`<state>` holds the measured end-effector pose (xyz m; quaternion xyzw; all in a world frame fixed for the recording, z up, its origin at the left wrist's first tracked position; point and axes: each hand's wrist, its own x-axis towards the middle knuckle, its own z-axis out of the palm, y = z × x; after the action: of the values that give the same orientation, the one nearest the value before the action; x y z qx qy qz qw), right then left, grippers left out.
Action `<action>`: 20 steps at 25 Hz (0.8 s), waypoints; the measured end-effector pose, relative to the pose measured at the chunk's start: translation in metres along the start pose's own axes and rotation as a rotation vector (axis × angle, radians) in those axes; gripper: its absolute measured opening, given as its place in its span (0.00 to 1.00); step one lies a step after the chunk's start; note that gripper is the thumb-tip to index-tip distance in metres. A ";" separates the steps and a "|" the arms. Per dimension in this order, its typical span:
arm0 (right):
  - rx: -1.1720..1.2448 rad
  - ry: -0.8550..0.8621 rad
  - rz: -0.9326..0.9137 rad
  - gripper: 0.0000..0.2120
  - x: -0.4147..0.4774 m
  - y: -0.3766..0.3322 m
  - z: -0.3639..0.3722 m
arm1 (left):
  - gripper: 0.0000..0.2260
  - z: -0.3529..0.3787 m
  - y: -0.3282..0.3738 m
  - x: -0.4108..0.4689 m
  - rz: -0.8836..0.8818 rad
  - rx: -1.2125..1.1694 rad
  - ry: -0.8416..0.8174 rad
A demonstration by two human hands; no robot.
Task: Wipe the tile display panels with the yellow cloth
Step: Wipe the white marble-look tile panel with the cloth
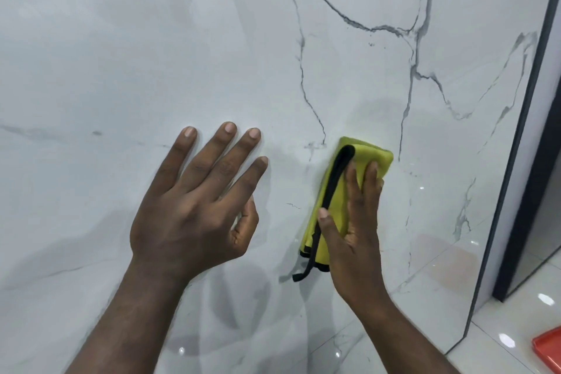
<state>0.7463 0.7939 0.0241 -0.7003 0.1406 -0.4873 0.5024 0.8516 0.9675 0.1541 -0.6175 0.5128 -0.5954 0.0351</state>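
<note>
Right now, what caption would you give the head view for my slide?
Right hand presses folded yellow cloth against glossy marble-look tile panel; left hand spread open beside it.

Two bare forearms and two bare hands are all of the person in view. The broad left hand (194, 209), at about 8 o'clock from centre, has short, trimmed fingernails (229, 127), creased knuckles and faint tendon ridges across its back. The thick left forearm (130, 319) fills the 7 o'clock corner. The right hand (355, 237), at 5 o'clock, shows a short thumbnail (323, 213). The slimmer right forearm (403, 340) meets the bottom edge at 5 o'clock.
</note>
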 end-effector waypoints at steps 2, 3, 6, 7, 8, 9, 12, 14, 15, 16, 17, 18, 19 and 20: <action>0.093 0.133 0.314 0.35 -0.008 0.012 0.005 | 0.19 0.000 0.000 0.001 -0.011 -0.007 -0.002; 0.124 0.135 0.442 0.35 -0.012 0.011 0.007 | 0.19 -0.001 0.000 0.000 -0.017 -0.005 -0.001; 0.057 0.028 0.208 0.37 -0.020 -0.001 0.014 | 0.19 0.000 0.000 0.000 -0.007 0.000 0.001; 0.044 -0.024 0.075 0.36 -0.019 -0.006 0.013 | 0.19 0.000 -0.001 0.000 -0.004 -0.009 -0.003; 0.031 -0.038 0.006 0.36 -0.017 -0.007 0.012 | 0.20 0.000 -0.001 0.000 -0.002 -0.017 -0.008; 0.025 -0.009 0.024 0.35 -0.014 -0.003 0.011 | 0.20 0.000 -0.001 0.000 0.000 -0.020 -0.010; 0.103 0.112 0.315 0.36 -0.013 -0.002 0.011 | 0.19 0.001 -0.001 -0.001 -0.003 -0.028 -0.002; 0.007 0.023 0.193 0.37 -0.021 -0.015 0.017 | 0.18 0.001 -0.001 -0.001 -0.007 -0.039 0.005; -0.016 -0.050 0.080 0.38 -0.020 -0.022 0.018 | 0.18 0.000 -0.002 -0.001 -0.014 -0.053 0.005; -0.021 -0.053 -0.003 0.38 -0.010 -0.028 0.018 | 0.18 -0.003 -0.004 0.000 -0.024 -0.079 -0.003; -0.026 0.000 -0.015 0.38 0.007 -0.034 0.017 | 0.18 -0.007 -0.006 0.001 -0.038 -0.122 -0.018; -0.019 0.089 0.061 0.38 0.028 -0.043 0.014 | 0.18 -0.012 -0.008 0.000 -0.058 -0.168 -0.033; -0.001 0.153 0.139 0.38 0.049 -0.057 0.012 | 0.19 -0.018 -0.011 -0.002 -0.091 -0.202 -0.041; 0.011 0.163 0.166 0.37 0.063 -0.073 0.014 | 0.19 -0.027 -0.015 -0.006 -0.142 -0.211 -0.041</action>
<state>0.7664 0.7920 0.1194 -0.6417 0.2357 -0.5001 0.5315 0.8410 0.9942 0.1674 -0.6647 0.5267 -0.5262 -0.0619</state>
